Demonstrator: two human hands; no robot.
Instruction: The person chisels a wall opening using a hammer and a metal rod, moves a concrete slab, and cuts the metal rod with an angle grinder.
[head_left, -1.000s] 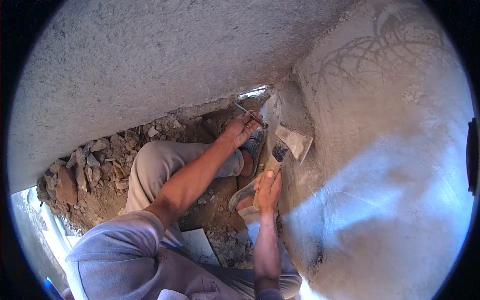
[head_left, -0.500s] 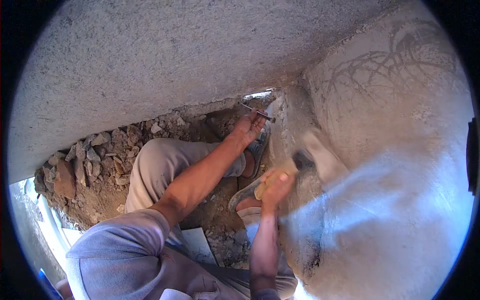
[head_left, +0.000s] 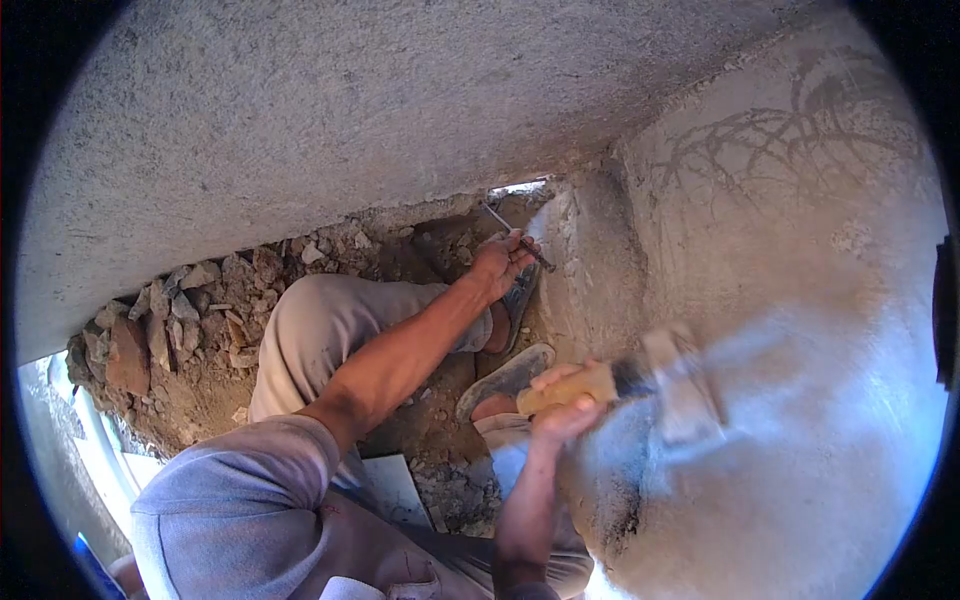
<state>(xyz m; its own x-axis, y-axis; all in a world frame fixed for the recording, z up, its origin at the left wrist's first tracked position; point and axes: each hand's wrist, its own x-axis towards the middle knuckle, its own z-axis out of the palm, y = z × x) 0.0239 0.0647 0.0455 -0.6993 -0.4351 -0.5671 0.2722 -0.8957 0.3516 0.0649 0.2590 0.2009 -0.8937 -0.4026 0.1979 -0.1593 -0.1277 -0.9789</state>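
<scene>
My left hand [head_left: 503, 266] is closed around a thin metal chisel [head_left: 543, 261]. The tool slants: its pale thin end points up and left toward the base of the wall, and its dark end sticks out below my fingers. In my right hand [head_left: 566, 412] I grip the yellowish handle of a hammer [head_left: 683, 387]. Its large head is blurred by motion and hangs over the concrete on the right, well apart from the chisel.
A rough grey wall [head_left: 330, 120] runs across the top, meeting a smoother plastered surface [head_left: 770, 230] at right. Broken stones [head_left: 160, 325] and loose soil line the wall's foot. My sandalled foot [head_left: 505, 385] rests below the corner. A flat pale board [head_left: 397, 490] lies near my legs.
The hammer has swung right and down, away from the chisel, with my right hand moving along. My left hand and the chisel have shifted slightly downward.
</scene>
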